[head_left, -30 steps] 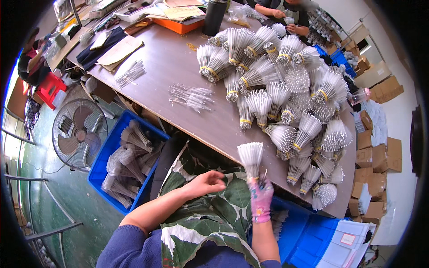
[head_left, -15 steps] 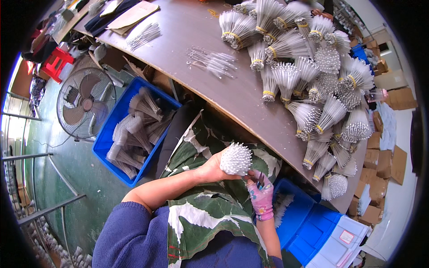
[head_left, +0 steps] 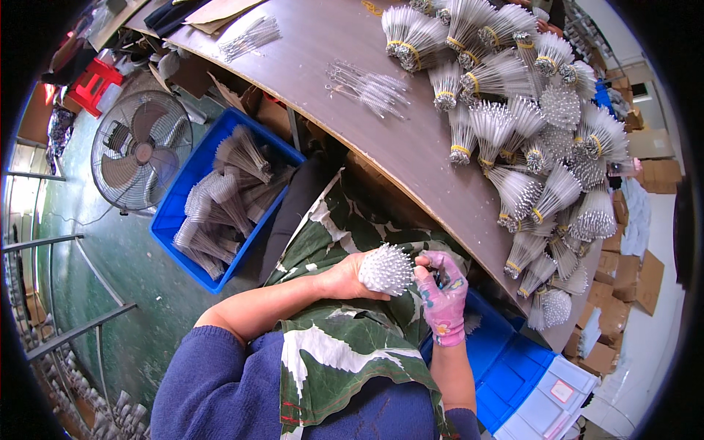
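Observation:
My bare left hand [head_left: 345, 279] is wrapped around a bundle of thin wire brushes [head_left: 386, 270], whose white rounded tips face up in a dome. The hand hides the rest of the bundle. Just right of it is my right hand [head_left: 444, 297], in a pink flowered glove, with thumb and forefinger drawn together near the tips. Something small and dark shows among its curled fingers, too hidden to name. Both hands are above a green-and-white patterned apron [head_left: 330, 356] across my lap.
Many brush bundles [head_left: 493, 128] with yellow bands crowd the right of the brown table [head_left: 308, 73]; loose brushes [head_left: 367, 89] lie to their left. A blue crate [head_left: 165, 242] with more bundles stands at left, beside a floor fan [head_left: 143, 152]. Another blue bin [head_left: 506, 374] is at lower right.
My right hand has risen from below the bundle to its right side, its fingers now bent close to the tips. The left hand keeps its hold; the view has shifted slightly.

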A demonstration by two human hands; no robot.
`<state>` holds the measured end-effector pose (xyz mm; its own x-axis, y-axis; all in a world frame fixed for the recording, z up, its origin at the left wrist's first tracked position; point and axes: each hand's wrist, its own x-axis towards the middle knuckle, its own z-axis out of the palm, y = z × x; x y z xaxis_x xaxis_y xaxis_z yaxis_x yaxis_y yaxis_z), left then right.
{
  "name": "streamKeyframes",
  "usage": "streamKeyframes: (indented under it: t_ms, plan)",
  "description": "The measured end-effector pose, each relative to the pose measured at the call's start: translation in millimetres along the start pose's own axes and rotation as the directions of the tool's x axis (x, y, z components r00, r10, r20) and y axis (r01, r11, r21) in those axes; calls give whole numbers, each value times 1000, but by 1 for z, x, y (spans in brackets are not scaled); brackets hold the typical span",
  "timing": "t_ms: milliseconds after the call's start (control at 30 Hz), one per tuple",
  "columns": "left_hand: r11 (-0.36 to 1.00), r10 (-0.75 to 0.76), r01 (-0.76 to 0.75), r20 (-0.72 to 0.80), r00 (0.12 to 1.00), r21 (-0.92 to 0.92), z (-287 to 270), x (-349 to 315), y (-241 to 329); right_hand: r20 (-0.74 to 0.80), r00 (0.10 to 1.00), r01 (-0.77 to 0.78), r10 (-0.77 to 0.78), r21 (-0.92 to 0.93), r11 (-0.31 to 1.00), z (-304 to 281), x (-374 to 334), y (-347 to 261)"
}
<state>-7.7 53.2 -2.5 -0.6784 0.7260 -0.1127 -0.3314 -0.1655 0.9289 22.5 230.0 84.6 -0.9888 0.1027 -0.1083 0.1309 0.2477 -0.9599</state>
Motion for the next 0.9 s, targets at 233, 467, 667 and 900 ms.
streamKeyframes:
  t_ms: [233, 467, 667, 900]
  plan:
    - [992, 67, -70, 30, 997, 110, -3, -5, -9, 346, 929, 225, -130, -251, 941, -7, 22, -13]
    - [996, -10, 1, 96, 995, 90, -2, -11, 3, 378, 890, -237, 255, -94, 967, -14, 25, -23]
    - [963, 2, -41, 147, 989, 267, -2, -12, 8, 454, 847, -277, 277, -68, 958, -21, 25, -11]
    - [970, 20, -68, 201, 979, 233, -1, -15, 9, 589, 587, -512, 555, -261, 819, -47, 24, -8]
